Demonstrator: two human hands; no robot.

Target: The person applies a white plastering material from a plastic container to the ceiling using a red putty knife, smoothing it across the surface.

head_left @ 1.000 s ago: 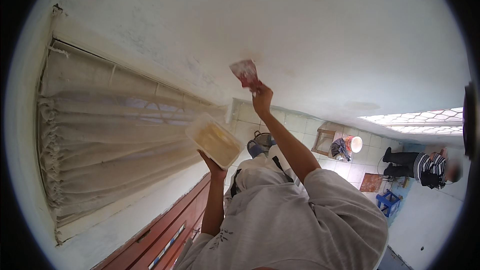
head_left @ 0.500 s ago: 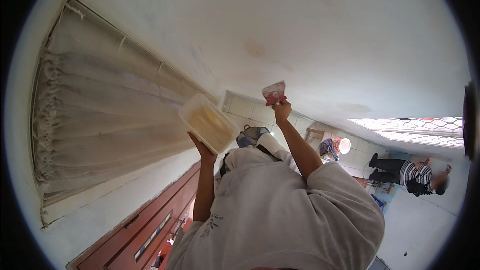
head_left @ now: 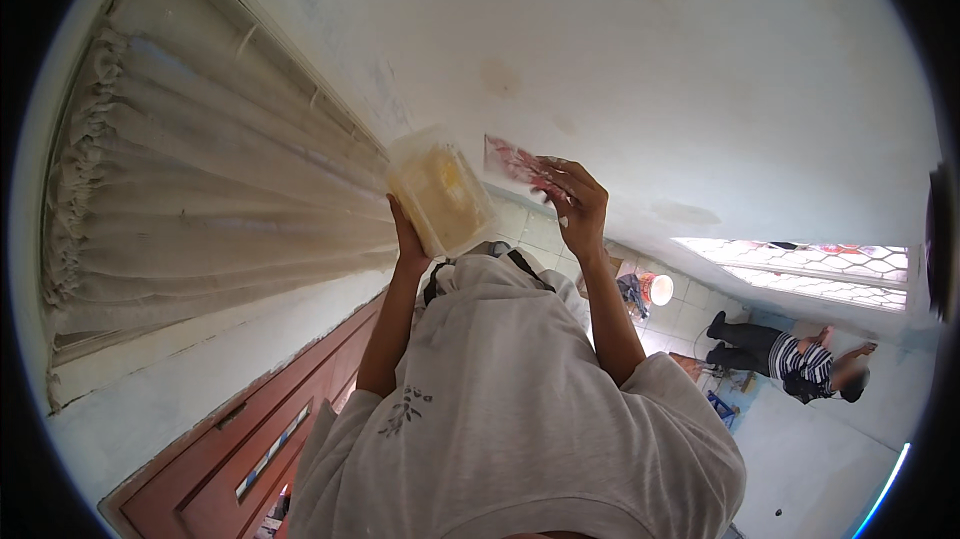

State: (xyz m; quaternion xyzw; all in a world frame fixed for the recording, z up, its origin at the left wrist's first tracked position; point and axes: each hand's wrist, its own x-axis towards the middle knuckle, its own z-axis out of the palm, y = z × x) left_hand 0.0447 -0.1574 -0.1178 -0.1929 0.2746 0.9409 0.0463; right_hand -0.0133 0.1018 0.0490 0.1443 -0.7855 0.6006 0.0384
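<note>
My left hand (head_left: pixel 408 239) grips a clear plastic tub (head_left: pixel 440 194) by its near left side, the tub tilted so its inside shows. Pale beige paste and a yellow spot are visible in it. To the right of the tub, my right hand (head_left: pixel 583 201) pinches a red putty knife (head_left: pixel 520 164) whose broad blade points left toward the tub. The blade is blurred and smeared with white. White smears also mark the fingers of my right hand. A small gap shows between blade and tub.
A whitish wall (head_left: pixel 650 89) with beige patches rises ahead. Left hangs a sheer curtain (head_left: pixel 220 179), with a red-brown door (head_left: pixel 250 439) below it. On the right are a white-topped bucket (head_left: pixel 661 289), a latticed window (head_left: pixel 800 269) and a person in a striped top (head_left: pixel 790 354).
Both hands have risen. The tub has moved up and right, and the putty knife has swung left, its blade now turned toward the tub. The other person's arms have shifted.
</note>
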